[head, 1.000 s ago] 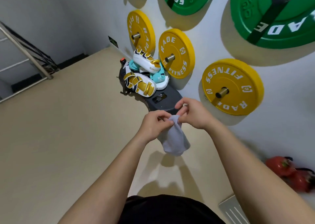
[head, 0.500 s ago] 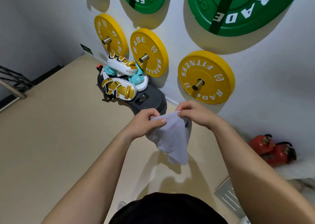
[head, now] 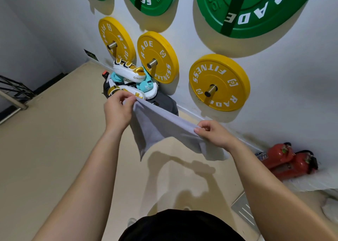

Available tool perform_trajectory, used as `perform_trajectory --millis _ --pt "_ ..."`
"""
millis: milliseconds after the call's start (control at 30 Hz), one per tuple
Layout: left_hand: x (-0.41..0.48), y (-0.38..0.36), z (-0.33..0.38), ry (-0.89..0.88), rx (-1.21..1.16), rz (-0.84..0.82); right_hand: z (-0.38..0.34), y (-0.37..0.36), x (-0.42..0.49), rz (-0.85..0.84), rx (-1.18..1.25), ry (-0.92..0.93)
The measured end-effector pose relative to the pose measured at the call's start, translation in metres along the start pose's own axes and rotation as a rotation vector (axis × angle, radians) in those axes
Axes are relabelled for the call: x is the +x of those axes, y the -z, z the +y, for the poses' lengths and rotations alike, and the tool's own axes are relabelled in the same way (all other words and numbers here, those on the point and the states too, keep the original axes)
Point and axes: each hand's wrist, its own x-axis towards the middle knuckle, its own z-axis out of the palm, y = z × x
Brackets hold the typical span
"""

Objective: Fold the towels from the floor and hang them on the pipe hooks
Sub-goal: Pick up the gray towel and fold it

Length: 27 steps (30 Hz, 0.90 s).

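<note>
The beige floor (head: 54,149) carries two red fire extinguishers (head: 279,154), a dark pad (head: 164,103) and a metal grate (head: 243,209).

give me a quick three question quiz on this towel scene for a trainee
1. True or false: the left hand and the right hand both pinch the top edge of the towel.
2. The lower row of weight plates is: A green, B yellow, C red.
3. Fill in: the two fire extinguishers lie on the ____.
Key: 1 true; 2 B; 3 floor.
</note>
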Motion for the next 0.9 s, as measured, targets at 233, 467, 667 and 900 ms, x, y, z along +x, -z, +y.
perform_trajectory --millis 233,467,667,900 --pt "-0.045 -0.049 -0.002 -0.132 -0.001 -0.535 -0.027 -0.019 0.007 0.08 -0.082 0.154" --pt "-0.061 -0.067 -0.002 -0.21 0.0 -0.648 -0.038 -0.012 0.005 0.144 -0.176 0.14" --pt "-0.063 -0.067 0.009 -0.232 -0.038 -0.819 -0.031 -0.013 -0.009 0.057 -0.065 0.184" --pt "-0.062 -0.067 0.013 -0.266 0.09 -0.601 -0.012 -0.007 -0.017 0.169 -0.059 0.118"
